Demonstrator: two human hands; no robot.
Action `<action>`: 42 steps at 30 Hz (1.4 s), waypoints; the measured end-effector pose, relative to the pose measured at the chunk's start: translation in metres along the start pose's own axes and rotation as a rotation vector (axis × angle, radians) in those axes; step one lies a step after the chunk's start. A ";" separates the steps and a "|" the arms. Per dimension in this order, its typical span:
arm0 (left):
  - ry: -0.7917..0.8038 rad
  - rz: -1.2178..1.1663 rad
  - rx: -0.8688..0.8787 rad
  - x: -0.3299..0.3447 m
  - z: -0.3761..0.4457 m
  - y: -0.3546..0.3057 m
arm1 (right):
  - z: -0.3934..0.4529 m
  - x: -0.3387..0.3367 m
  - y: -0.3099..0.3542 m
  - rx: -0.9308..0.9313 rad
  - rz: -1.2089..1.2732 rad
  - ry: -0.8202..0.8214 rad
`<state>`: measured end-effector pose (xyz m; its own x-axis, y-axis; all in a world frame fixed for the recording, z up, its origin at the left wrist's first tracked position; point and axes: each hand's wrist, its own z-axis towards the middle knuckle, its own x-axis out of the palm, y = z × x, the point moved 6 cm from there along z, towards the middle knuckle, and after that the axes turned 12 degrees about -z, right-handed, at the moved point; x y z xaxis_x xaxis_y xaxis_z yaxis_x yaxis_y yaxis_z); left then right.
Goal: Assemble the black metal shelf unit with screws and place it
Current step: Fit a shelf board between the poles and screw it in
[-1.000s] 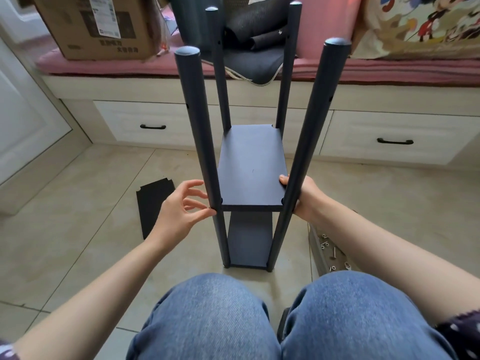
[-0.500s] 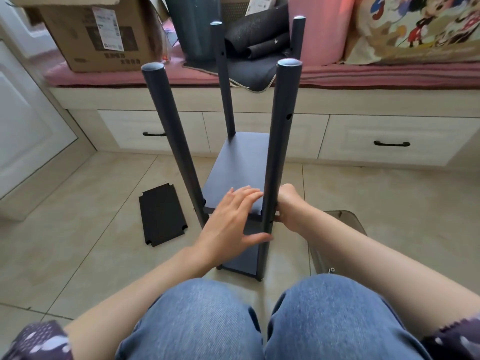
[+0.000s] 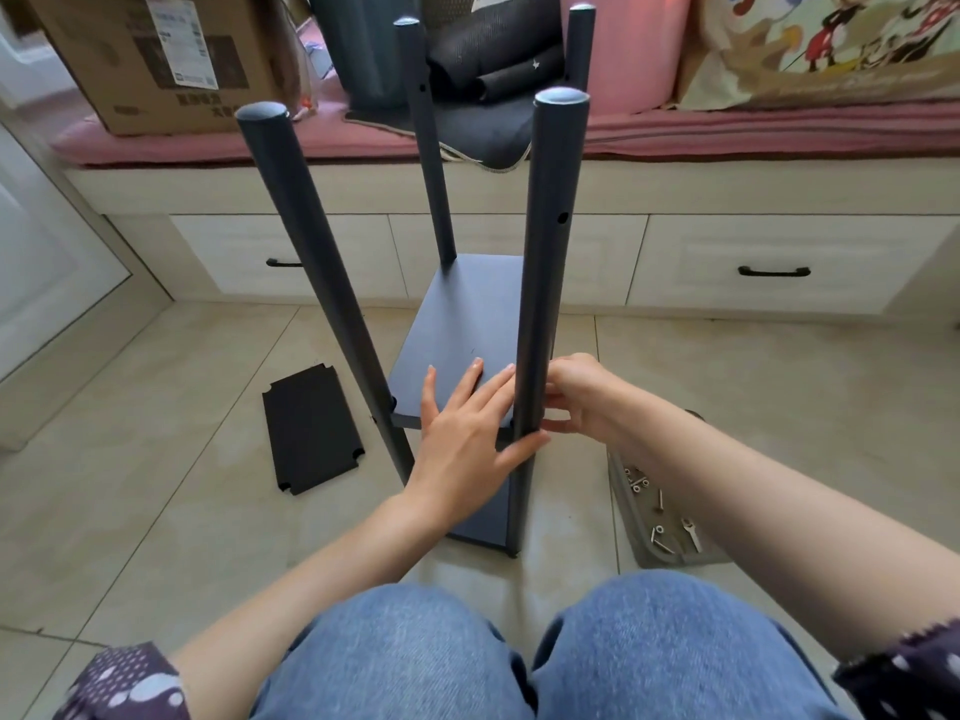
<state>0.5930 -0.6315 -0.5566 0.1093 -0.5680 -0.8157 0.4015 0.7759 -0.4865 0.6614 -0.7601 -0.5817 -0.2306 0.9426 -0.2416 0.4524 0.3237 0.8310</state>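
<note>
Head view: the shelf unit (image 3: 467, 345) stands on the floor before the knees. Left hand (image 3: 467, 433) lies flat on its board, fingers straight; right hand (image 3: 576, 397) pinches at the near post (image 3: 545, 262). Rigid metal, probably light but tippy; lift by the posts

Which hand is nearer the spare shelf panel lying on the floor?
Left. The left hand lies flat on the mounted shelf, just right of the spare shelf panel. The right hand is farther right, beyond the front post.
</note>
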 end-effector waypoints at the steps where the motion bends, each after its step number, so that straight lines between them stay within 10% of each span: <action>1: 0.006 0.006 0.014 -0.001 0.000 0.001 | 0.001 -0.001 0.000 0.002 0.000 0.001; 28: 0.112 -0.019 -0.015 -0.008 0.005 0.039 | 0.016 -0.018 -0.028 0.036 0.324 0.170; 42: 0.062 -0.027 0.006 -0.008 0.004 0.043 | 0.032 -0.121 -0.199 0.196 -0.376 -0.078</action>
<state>0.6126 -0.5941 -0.5696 0.0417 -0.5708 -0.8201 0.4092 0.7585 -0.5071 0.6270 -0.9361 -0.7342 -0.3480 0.7568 -0.5534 0.5059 0.6485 0.5688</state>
